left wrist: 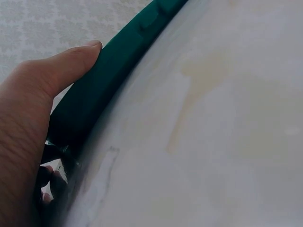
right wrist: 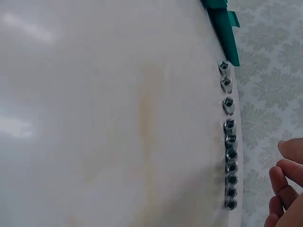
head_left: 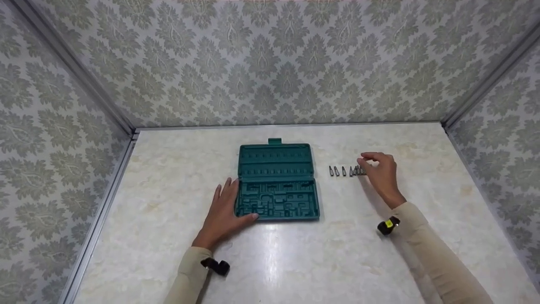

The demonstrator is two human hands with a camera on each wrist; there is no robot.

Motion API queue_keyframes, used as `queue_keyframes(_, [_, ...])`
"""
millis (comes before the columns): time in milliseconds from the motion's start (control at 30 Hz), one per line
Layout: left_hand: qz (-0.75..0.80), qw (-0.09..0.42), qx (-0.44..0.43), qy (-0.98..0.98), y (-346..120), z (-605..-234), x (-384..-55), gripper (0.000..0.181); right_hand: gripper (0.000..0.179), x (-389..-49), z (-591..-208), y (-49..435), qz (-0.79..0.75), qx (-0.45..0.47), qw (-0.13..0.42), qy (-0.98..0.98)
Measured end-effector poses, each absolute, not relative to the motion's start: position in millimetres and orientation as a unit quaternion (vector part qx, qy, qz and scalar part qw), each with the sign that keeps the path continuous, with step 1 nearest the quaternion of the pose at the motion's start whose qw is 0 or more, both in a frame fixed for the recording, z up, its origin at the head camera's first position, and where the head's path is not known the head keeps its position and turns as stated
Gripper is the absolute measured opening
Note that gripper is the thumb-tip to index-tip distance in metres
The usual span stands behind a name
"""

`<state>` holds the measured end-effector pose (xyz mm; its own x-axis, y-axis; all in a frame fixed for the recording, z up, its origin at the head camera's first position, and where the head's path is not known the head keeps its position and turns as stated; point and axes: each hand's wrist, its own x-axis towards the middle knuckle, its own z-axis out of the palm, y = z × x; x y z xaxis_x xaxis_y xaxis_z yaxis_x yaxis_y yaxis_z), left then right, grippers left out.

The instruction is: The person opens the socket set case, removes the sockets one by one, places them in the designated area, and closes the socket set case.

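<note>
A green plastic tool case [head_left: 276, 179] lies unfolded on the table, its molded slots bare. My left hand [head_left: 223, 213] rests at its near left corner, fingers along the left side and thumb on the front rim. In the left wrist view the thumb [left wrist: 78, 64] presses against the green wall; the other fingers are mostly hidden. Right of the case, several small metal sockets [head_left: 344, 171] stand in a row, some spaced, others close together. Over the right end of this row hovers my right hand [head_left: 382, 173], fingers loosely bent, thumb near the index fingertip, nothing visible between them.
The pale marbled table [head_left: 160, 253] is bounded by patterned walls [head_left: 291, 63] at the back and both sides. A metal frame rail [head_left: 101, 228] runs along the left edge. Each wrist wears a small black camera [head_left: 217, 266].
</note>
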<state>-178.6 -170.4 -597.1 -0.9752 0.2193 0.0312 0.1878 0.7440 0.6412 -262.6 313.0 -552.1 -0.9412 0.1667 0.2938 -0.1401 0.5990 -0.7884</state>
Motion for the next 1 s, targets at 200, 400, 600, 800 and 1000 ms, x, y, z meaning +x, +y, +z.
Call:
queue_keyframes(200, [0.346,0.026,0.106,0.932,-172,-596,-180,0.133,0.031,-274,-541,284,0.466,0.04,0.123,-0.875])
queue_keyframes(400, [0.349,0.019,0.11,0.93,-172,-596,-181,0.133,0.033,-288,-536,264,0.462,0.076,0.089,-0.879])
queue_keyframes(600, [0.347,0.014,0.118,0.93,-173,-597,-180,0.132,0.037,-299,-534,243,0.462,0.094,0.043,-0.881])
queue_keyframes(800, [0.344,0.012,0.121,0.931,-172,-597,-181,0.133,0.039,-311,-537,224,0.465,0.111,0.016,-0.878])
queue_keyframes(1000, [0.338,0.009,0.121,0.933,-171,-597,-180,0.133,0.042,-319,-540,211,0.479,0.117,-0.006,-0.87])
